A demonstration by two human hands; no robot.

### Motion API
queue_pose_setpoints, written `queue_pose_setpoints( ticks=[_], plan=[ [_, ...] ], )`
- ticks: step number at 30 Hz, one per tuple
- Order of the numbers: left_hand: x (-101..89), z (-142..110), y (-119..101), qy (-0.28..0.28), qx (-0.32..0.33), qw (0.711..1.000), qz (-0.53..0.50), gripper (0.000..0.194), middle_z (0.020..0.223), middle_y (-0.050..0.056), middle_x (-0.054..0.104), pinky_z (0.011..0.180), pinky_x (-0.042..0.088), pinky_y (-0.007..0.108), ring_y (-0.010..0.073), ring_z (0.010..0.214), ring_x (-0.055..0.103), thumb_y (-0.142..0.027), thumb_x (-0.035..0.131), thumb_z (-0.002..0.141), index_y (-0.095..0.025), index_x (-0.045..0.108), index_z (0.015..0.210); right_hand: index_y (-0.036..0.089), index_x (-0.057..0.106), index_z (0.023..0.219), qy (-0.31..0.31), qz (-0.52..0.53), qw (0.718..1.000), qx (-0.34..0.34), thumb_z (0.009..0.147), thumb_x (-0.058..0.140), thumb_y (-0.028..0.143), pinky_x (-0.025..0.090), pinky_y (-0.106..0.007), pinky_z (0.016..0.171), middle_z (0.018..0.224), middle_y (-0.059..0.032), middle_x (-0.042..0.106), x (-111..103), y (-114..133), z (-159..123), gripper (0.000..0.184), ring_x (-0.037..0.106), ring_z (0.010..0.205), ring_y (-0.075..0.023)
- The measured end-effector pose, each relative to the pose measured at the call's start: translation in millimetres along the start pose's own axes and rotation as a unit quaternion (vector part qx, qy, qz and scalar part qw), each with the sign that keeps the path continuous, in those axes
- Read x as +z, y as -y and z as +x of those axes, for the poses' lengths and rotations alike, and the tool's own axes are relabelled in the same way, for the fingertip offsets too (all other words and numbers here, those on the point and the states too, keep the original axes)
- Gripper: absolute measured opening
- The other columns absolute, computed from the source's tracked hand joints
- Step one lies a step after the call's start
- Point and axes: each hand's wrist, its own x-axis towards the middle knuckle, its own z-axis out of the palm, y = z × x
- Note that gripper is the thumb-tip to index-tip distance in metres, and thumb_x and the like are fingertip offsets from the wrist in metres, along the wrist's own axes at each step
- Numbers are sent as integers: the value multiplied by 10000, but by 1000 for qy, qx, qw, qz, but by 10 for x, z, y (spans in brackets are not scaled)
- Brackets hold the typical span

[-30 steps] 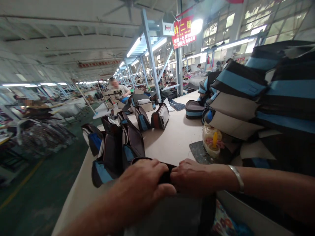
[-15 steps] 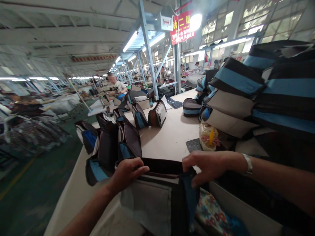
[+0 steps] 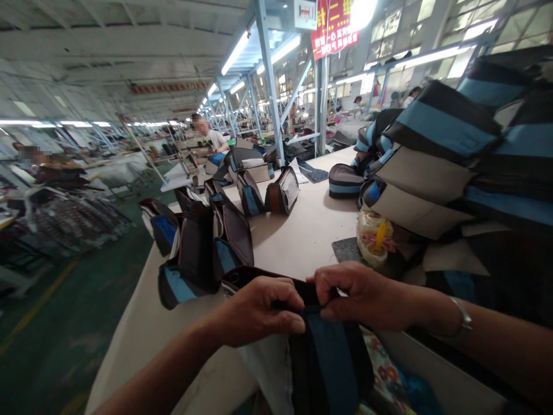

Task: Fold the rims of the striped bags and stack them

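Between my hands is a black fabric bag (image 3: 302, 357) with a blue stripe down its end panel and a pale patch on its side. My left hand (image 3: 259, 308) pinches the top rim, thumb on the outside and fingers over the edge. Close by on the same rim, my right hand (image 3: 358, 294) grips with thumb and forefinger; a silvery bracelet is on that wrist. The bag's open top faces up and looks dark inside. Its lower part runs out of view at the bottom, in front of some flowered cloth (image 3: 384, 369).
Several similar bags (image 3: 233, 236) stand on the pale table (image 3: 294, 236) ahead and to the left. A tall pile of black, blue and grey bags (image 3: 444, 127) rises at right. Near it are a clear container (image 3: 374, 236) and a dark cloth piece (image 3: 345, 250). A co-worker (image 3: 209, 135) sits beyond.
My left hand has moved right along the rim, close to my right hand. The bag has turned so its blue-striped end faces me more. The view has shifted slightly.
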Motion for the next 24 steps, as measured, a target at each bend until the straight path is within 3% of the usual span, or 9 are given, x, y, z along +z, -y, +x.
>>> queue_pose_setpoints(
  ticks=[5, 9, 14, 18, 21, 24],
  plan=[
    [12, 92, -23, 38, -9, 998, -39, 281, 825, 42, 628, 681, 403, 250, 139, 748, 540, -363, 747, 823, -91, 697, 875, 153, 559, 825, 31, 56, 997, 54, 899, 656, 344, 331, -220, 618, 738, 33, 492, -64, 29, -120, 226, 409, 664, -86],
    [109, 184, -4, 45, -25, 998, -25, 259, 814, 28, 612, 673, 401, 246, 136, 739, 536, -345, 739, 818, -97, 701, 882, 153, 586, 895, 39, -9, 994, 98, 896, 636, 406, 345, -225, 637, 793, 14, 529, -82, 91, -236, 258, 435, 705, -101],
    [151, 275, -15, 60, -34, 998, 7, 294, 779, 2, 559, 662, 378, 248, 122, 710, 473, -395, 685, 854, -103, 670, 887, 150, 606, 856, -25, -57, 988, 143, 748, 748, 574, 301, -234, 578, 726, 30, 517, 9, 141, -243, 461, 414, 664, -98],
    [173, 289, -52, 70, -20, 997, 34, 248, 781, -8, 525, 668, 366, 241, 117, 723, 447, -351, 633, 881, -103, 631, 867, 147, 587, 746, -64, -35, 984, 160, 694, 791, 433, 278, -232, 547, 652, 50, 473, 131, 71, -226, 355, 374, 620, -84],
    [185, 278, -70, 69, -16, 995, 70, 199, 812, 0, 555, 709, 383, 238, 124, 762, 490, -300, 610, 890, -106, 652, 910, 145, 601, 709, -72, -14, 982, 173, 721, 686, 247, 303, -225, 547, 642, 47, 484, 185, 22, -239, 133, 405, 613, -82],
    [189, 280, -79, 71, -21, 994, 84, 171, 817, -3, 566, 724, 388, 229, 122, 781, 507, -265, 597, 896, -112, 663, 938, 145, 616, 700, -85, -16, 979, 187, 703, 616, 169, 305, -224, 536, 622, 49, 493, 206, -12, -266, 24, 413, 593, -80]
  ],
)
